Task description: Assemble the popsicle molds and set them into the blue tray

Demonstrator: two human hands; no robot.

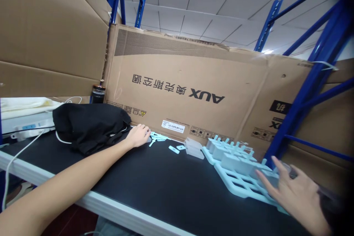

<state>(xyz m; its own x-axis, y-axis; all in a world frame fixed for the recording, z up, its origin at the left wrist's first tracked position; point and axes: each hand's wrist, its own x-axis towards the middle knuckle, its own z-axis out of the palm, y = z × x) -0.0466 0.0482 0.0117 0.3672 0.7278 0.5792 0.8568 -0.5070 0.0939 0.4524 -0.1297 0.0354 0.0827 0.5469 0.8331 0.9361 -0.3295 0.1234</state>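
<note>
My left hand (139,135) reaches to the back of the black tabletop, its fingers curled down beside a loose cluster of light blue plastic pieces (158,137). A clear edge shows under those fingers, but what they hold is hidden. My right hand (297,190) is at the right, slightly blurred, with thumb and fingers spread by the near end of a light blue plastic rack (235,184). Blocks (232,162) and upright pegs (250,155) fill the rack's back part. Between the hands are two small light blue flat pieces (174,149) and clear plastic boxes (193,148).
A large printed cardboard sheet (177,70) stands behind the table (155,184). At the left lie a black cloth (91,125) and a white cable (24,158), with a dark jar (98,94) behind. A blue metal post (306,92) rises at the right.
</note>
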